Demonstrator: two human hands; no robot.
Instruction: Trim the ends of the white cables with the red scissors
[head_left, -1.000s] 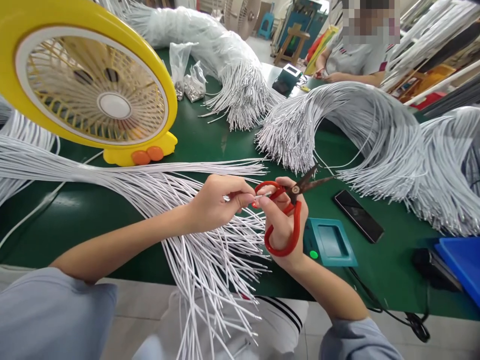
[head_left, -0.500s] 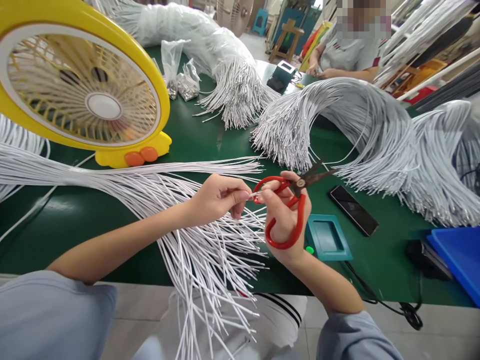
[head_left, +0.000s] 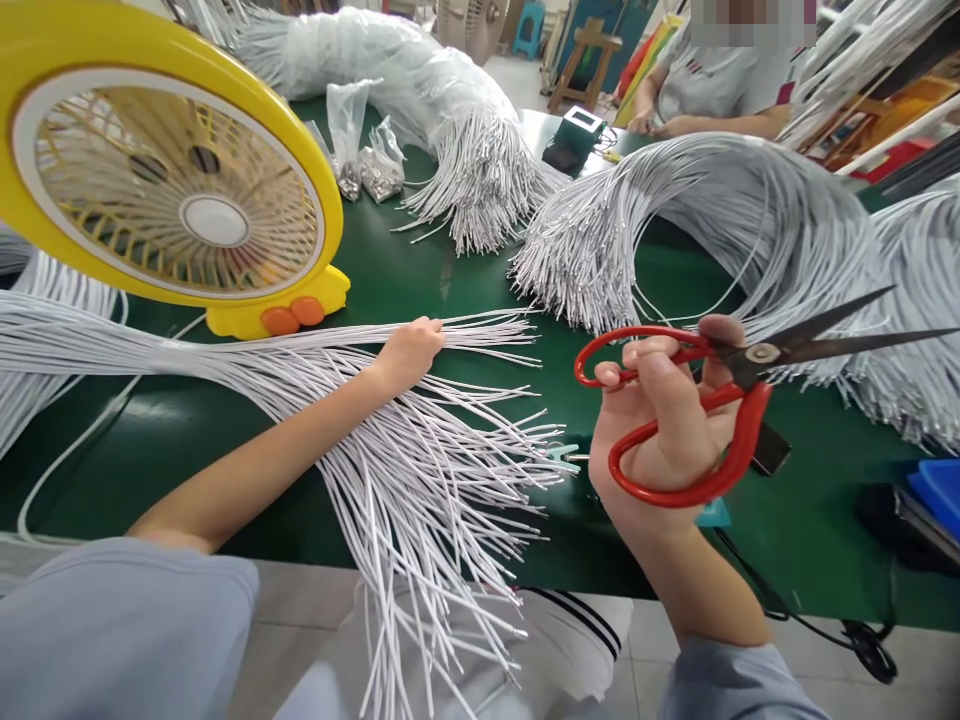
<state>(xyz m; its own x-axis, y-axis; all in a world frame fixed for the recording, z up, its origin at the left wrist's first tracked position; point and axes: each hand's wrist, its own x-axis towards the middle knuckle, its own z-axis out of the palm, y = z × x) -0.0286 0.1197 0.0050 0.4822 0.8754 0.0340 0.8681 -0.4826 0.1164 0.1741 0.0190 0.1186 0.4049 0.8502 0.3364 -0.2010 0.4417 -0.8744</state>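
Note:
My left hand (head_left: 411, 355) is closed over the upper strands of a spread bundle of white cables (head_left: 420, 460). Its fingertips are turned away, so how many strands it grips is hidden. In my right hand (head_left: 667, 405) is a pair of red-handled scissors (head_left: 739, 450), raised above the table. A finger and the thumb pass through the handle loops, and the dark blades stand apart, pointing right. No cable shows between the blades. Just left of my right wrist, a pale teal tool tip (head_left: 562, 455) lies by the cable ends, partly covered.
A yellow fan (head_left: 330, 230) stands at the left. Behind it lie small bags of metal parts (head_left: 382, 165) and a plastic-wrapped cable bundle (head_left: 360, 50). A looped grey-white bundle (head_left: 585, 250) arches at the back right. A phone (head_left: 771, 450) and a blue tray (head_left: 937, 490) lie right; a co-worker (head_left: 705, 90) sits opposite.
My hands have parted. The left moved back left from the thin white piece at the fingertips onto the upper cables. The right moved right and nearer with the scissors, whose blades now spread wider.

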